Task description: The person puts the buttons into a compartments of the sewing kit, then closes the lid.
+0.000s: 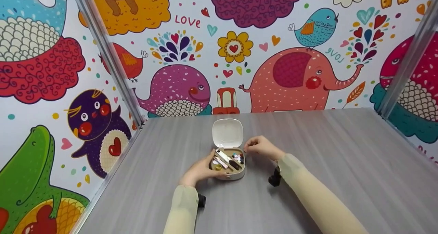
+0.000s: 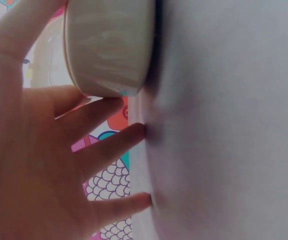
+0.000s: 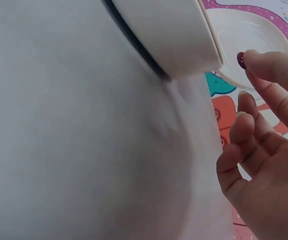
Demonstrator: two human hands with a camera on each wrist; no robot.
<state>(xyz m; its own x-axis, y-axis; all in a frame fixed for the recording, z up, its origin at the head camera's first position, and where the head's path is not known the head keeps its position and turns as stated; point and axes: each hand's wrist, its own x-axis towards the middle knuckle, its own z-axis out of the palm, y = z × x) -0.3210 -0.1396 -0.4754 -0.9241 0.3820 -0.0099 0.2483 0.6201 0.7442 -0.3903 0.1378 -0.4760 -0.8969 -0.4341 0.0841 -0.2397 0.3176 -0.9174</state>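
A small white sewing box (image 1: pixel 236 176) stands on the table with its lid (image 1: pixel 227 133) raised at the back. My left hand (image 1: pixel 200 169) grips the box from the left, thumb along the front and index finger at the side; the other fingers spread out near the tabletop in the left wrist view. Inside lie a white-and-black tool (image 1: pixel 227 158), small colored buttons (image 1: pixel 237 157) and a gold ring-like piece (image 1: pixel 218 167). Just right of the box, my right hand (image 1: pixel 263 147) pinches a dark red button (image 3: pixel 241 60) between thumb and index finger, its other fingers loosely curled.
The grey wood-grain table (image 1: pixel 154 152) reaches back to a wall (image 1: pixel 191 8) printed with cartoon animals. Metal posts (image 1: pixel 113 59) stand at the corners. Black wrist cameras (image 1: pixel 274 177) hang at both sleeves.
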